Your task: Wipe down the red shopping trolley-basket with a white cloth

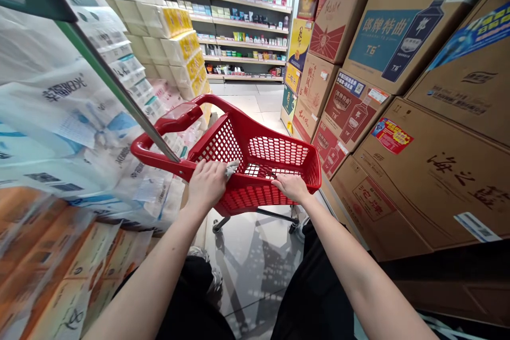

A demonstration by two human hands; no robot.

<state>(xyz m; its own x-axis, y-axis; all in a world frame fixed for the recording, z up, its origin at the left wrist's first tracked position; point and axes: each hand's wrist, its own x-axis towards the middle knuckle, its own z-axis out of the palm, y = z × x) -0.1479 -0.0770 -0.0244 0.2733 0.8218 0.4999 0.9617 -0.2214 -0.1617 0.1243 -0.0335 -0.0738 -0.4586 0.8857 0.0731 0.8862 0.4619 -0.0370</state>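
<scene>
A red plastic shopping basket on wheels stands in a narrow aisle in front of me, empty inside. My left hand is closed on a pale crumpled cloth and presses it against the basket's near left rim. My right hand grips the near rim on the right side, fingers curled over the edge. The basket's red handle sticks up at the left.
Stacked packs of tissue paper crowd the left side. Large cardboard cartons are piled high on the right. Shelves with small goods line the far end. Grey floor tiles show between my legs.
</scene>
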